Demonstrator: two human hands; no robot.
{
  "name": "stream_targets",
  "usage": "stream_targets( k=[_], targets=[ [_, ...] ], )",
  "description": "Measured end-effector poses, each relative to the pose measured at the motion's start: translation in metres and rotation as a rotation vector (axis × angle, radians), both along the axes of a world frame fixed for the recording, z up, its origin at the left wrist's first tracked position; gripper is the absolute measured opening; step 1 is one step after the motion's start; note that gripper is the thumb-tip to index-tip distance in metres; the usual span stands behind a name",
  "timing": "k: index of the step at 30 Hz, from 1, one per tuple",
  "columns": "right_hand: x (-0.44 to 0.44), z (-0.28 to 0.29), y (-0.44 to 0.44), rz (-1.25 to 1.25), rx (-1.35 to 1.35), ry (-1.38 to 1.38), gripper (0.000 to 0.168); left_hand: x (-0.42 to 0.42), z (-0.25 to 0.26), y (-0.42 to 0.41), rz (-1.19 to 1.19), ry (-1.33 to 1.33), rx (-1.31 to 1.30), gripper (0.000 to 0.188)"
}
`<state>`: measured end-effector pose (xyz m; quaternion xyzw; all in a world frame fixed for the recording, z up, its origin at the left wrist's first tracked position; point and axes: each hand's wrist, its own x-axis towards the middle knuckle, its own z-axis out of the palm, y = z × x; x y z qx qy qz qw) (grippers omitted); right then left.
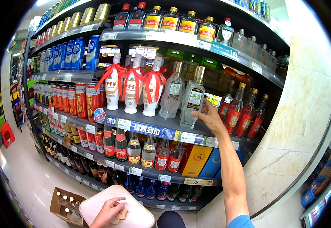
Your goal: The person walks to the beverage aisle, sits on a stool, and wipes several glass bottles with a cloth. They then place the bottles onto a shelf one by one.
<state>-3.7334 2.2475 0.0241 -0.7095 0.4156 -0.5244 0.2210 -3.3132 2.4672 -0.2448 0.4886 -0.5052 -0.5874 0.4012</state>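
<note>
My right hand point(211, 115) reaches out to the middle shelf and grips the right side of a clear glass liquor bottle point(193, 99) with a gold cap. The bottle stands near the shelf's front edge, tilted slightly in view. On its left is a similar gold-capped bottle point(172, 94) in clear plastic wrap. Low in front of me, my left hand point(108, 212) is on a tan folded cloth or sponge point(122, 213), partly hidden by the fingers. Both lie over the pale top of a stool point(99, 201).
White bottles with red ribbons point(131, 88) stand left of the gripped bottle; red-labelled bottles point(243, 114) stand close right. A shelf with small liquor bottles point(171, 21) hangs above. An open cardboard box point(60, 212) with bottles sits on the floor. A marble-patterned pillar point(291, 114) bounds the right.
</note>
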Motion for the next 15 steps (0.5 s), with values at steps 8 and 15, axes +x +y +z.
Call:
stream_targets(
  k=[8, 15],
  targets=[
    [0.015, 0.005, -0.002, -0.113, -0.092, 0.069, 0.1, 0.015, -0.016, -0.004, 0.036, -0.069, -0.064, 0.038],
    [0.093, -0.092, 0.078, -0.271, -0.389, -0.227, 0.024, 0.016, -0.033, -0.017, -0.047, -0.009, -0.241, 0.037]
  ],
)
